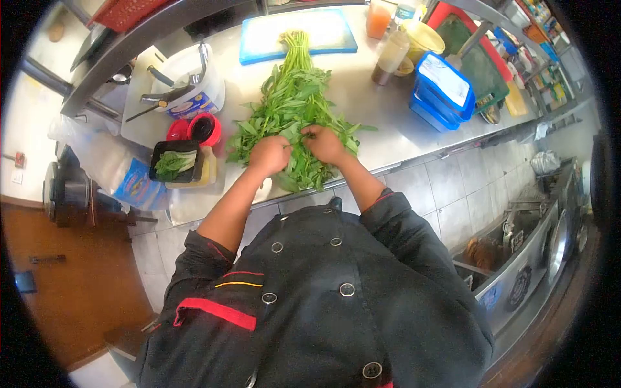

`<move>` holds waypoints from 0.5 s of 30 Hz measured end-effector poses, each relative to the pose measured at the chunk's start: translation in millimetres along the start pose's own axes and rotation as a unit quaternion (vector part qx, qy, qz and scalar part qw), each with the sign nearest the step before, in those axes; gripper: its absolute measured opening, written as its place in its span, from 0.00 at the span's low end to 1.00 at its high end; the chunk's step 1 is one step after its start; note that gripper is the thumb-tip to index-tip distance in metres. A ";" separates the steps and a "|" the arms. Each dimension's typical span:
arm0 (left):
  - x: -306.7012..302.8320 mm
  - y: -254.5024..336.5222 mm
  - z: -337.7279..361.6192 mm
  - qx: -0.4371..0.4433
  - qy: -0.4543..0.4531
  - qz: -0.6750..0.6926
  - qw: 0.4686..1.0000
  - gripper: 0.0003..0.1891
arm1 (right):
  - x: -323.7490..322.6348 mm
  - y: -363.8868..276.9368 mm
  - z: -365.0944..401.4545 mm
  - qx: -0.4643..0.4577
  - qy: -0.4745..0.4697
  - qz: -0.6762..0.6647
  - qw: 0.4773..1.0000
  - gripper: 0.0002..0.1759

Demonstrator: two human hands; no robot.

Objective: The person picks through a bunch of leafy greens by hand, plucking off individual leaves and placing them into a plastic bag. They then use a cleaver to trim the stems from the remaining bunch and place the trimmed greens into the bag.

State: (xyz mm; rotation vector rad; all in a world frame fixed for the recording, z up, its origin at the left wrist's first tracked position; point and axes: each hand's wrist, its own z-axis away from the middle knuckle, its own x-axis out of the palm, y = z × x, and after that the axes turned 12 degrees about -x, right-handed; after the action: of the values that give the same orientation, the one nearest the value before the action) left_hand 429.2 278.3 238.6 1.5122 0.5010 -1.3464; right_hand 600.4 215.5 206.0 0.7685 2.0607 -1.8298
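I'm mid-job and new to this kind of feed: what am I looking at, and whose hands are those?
There is no machine here. The single picture comes from a camera worn on a person's head, looking down past their dark jacket at their own bare hands. On the counter lies a big bunch of leafy greens, stem ends over a blue-edged board. The left hand and right hand are both among the leaves; exactly what the fingertips pinch is unclear. A blue container stands off to the right.

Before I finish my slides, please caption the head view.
Left hand and right hand among leafy greens, stems on a cutting board.
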 end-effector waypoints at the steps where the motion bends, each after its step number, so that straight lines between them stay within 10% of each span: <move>1: 0.4 -2.9 -6.1 -0.011 -0.032 0.026 0.999 0.12 | 0.3 -2.1 2.0 -0.006 -0.007 0.018 1.000 0.15; 7: 6.6 -23.1 -36.2 -0.137 -0.230 0.291 0.919 0.14 | 4.9 -11.0 11.7 -0.058 -0.005 -0.059 0.997 0.11; 15: 15.9 -25.5 -37.7 -0.123 -0.236 0.299 0.916 0.12 | 11.9 -13.0 11.9 -0.052 0.011 -0.008 0.999 0.10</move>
State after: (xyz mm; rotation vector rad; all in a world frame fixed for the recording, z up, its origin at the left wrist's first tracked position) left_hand 431.3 316.4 209.1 0.9649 -0.1039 -1.0538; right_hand 581.8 205.6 208.5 0.7511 2.1625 -1.7146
